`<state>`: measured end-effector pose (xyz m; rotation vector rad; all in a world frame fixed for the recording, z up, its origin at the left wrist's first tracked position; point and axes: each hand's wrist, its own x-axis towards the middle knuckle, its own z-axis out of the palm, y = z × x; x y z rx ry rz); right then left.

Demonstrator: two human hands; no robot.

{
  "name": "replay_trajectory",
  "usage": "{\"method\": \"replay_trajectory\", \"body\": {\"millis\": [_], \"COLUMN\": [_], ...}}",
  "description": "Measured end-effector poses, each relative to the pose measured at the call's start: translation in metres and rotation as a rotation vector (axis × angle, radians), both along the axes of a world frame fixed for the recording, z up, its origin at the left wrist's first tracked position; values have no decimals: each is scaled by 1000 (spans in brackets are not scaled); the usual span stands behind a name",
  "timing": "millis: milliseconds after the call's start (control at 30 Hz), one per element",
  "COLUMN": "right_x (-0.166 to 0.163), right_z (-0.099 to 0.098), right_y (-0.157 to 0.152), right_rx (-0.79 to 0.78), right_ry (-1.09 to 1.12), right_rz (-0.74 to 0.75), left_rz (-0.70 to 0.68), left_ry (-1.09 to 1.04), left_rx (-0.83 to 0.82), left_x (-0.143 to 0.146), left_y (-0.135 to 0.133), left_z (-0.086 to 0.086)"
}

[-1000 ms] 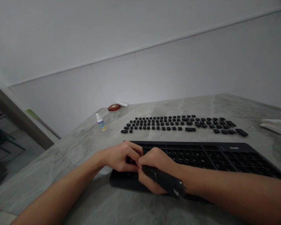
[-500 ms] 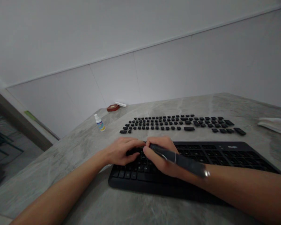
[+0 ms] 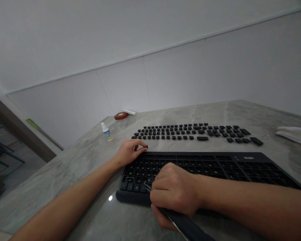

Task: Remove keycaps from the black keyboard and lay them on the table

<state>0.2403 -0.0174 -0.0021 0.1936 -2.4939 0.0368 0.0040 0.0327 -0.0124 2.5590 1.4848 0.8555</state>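
Beyond the black keyboard's (image 3: 205,154) upper left edge, my left hand (image 3: 130,152) pinches a small black keycap (image 3: 146,146) between thumb and fingertips, close to the table. My right hand (image 3: 177,189) is over the keyboard's lower left, closed around a dark pen-shaped keycap puller (image 3: 187,226). Two thin wire prongs (image 3: 147,187) of it poke out on the left, by the bottom-row keys; the hand hides part of its handle. A few keys (image 3: 130,186) sit in the keyboard at the lower left, while most other positions are bare sockets.
Rows of loose keycaps (image 3: 174,133) lie behind the keyboard. A white spray bottle (image 3: 107,132) stands at left, with a reddish-brown box (image 3: 120,115) and a white strip (image 3: 129,111) farther back. A white cloth (image 3: 294,134) lies at right. A wall (image 3: 190,77) borders the table.
My left hand has moved off the keys to beyond the keyboard's upper edge, with a keycap now visible in it. My right hand has come nearer and turned, swinging the puller's handle toward me.
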Motion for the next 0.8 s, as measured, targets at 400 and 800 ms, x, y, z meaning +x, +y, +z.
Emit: {"method": "replay_trajectory", "body": {"millis": [400,800], "right_x": [-2,-2], "right_z": [-7,-11], "right_y": [5,5], "right_rx": [10,26], "right_ry": [-75,-22], "right_rz": [-46,-61], "left_rz": [144,-26], "left_ry": [31,178], "left_rx": [-200,-204], "left_x": [3,2], "left_y": [16,18], "left_z": [-1,4]}}
